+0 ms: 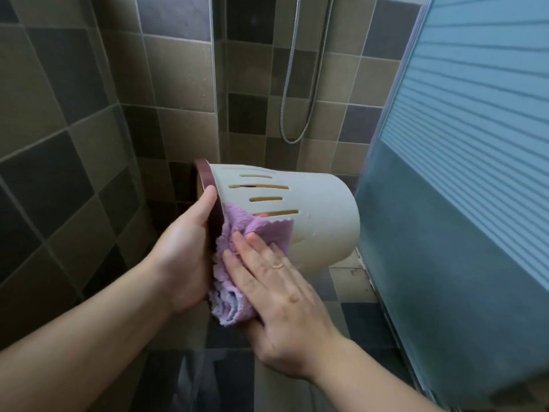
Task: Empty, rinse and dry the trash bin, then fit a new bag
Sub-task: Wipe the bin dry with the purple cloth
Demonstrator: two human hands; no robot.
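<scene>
A pale beige trash bin (pixel 320 215) with slotted sides and a dark pink rim is held sideways in the air, its mouth facing left. My left hand (pixel 184 257) grips the rim, thumb on the outside, fingers hidden inside the bin. A purple fluffy cloth (pixel 252 230) lies against the bin's side near the rim. My right hand (pixel 276 295) presses the cloth flat onto the bin with straight fingers, and a folded part of the cloth hangs below the palm.
Tiled bathroom walls in brown and grey surround me. A metal shower hose (pixel 292 84) hangs on the far wall. A frosted blue glass door (pixel 463 188) stands close on the right. Tiled floor (pixel 350 292) lies below.
</scene>
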